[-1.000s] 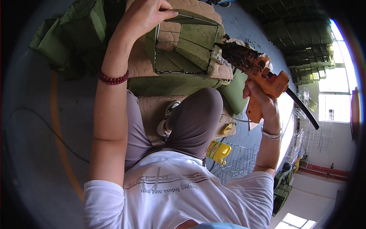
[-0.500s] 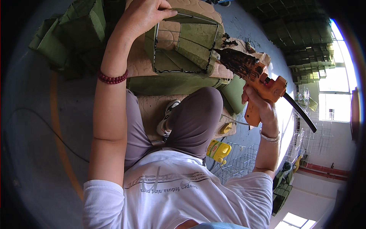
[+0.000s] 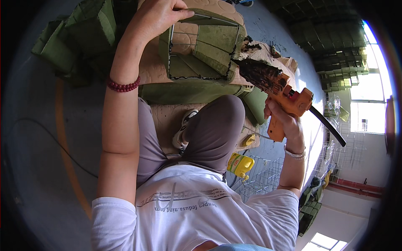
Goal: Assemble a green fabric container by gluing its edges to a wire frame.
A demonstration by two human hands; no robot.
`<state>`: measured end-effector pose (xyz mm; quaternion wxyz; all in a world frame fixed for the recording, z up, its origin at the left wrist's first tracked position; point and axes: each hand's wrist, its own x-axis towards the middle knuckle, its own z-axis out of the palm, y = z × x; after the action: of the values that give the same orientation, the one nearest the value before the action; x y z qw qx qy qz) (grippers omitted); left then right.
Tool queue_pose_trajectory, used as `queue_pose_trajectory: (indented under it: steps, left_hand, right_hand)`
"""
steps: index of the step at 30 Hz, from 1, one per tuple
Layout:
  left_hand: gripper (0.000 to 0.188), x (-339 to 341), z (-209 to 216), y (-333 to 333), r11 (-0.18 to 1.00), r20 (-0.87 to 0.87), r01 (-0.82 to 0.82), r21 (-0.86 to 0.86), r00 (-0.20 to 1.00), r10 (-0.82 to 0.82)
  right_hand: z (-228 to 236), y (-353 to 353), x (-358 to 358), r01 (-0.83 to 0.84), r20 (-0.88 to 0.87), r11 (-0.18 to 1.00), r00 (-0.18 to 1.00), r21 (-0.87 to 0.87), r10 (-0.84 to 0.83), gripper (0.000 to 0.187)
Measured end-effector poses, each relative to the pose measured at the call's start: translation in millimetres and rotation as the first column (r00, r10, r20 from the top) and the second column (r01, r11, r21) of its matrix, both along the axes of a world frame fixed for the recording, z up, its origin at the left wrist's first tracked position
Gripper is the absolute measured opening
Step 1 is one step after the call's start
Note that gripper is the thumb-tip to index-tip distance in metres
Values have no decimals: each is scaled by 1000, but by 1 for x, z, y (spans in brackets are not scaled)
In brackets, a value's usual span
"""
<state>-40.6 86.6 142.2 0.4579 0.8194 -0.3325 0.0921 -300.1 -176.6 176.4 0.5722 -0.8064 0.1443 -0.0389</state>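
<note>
My left hand (image 3: pixel 161 16) pinches the far left corner of a green fabric basket (image 3: pixel 215 46) built on a metal wire frame. Dark glue lines parts of its near and right rim. In my right hand (image 3: pixel 289 121) is an orange hot glue gun (image 3: pixel 289 92), gripped by its handle. Its front is caked in black glue, and the tip is at the basket's right rim. A black glue stick (image 3: pixel 328 125) sticks out of the gun's back. Under the basket lies another green fabric piece (image 3: pixel 188 93).
Green fabric baskets (image 3: pixel 79 37) stand at the left, and many more are stacked at the far right (image 3: pixel 331 42). A yellow jug (image 3: pixel 240 165) and wire racks (image 3: pixel 268 175) sit right of my knee. A cable (image 3: pixel 54 136) crosses the floor at left.
The glue gun has moved slightly toward me and to the left, its tip sliding down along the basket's right rim. My left hand and the basket stay in place.
</note>
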Motion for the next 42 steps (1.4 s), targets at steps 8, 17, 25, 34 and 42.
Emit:
queue_pose_trajectory:
  steps: [8, 17, 25, 34, 42]
  left_hand:
    - [24, 0, 0, 0, 1000, 3, -10, 18, 1000, 10]
    - [23, -4, 4, 0, 1000, -23, -9, -18, 1000, 8]
    - [24, -1, 5, 0, 998, -25, -27, 52, 999, 28]
    - [32, 18, -19, 0, 998, 24, 2, 69, 1000, -4]
    - [32, 17, -16, -1, 1000, 75, -15, -13, 997, 15]
  right_hand:
    - [-1, -4, -1, -43, -25, 997, 999, -68, 42, 17]
    - [-2, -4, -3, -26, -40, 996, 999, -86, 22, 18]
    - [-2, -5, -3, -11, -23, 998, 1000, -68, 9, 20]
    - [-14, -9, -4, -2, 145, 971, 989, 241, -34, 26]
    - [-71, -55, 5, -32, 259, 765, 949, 643, -178, 48]
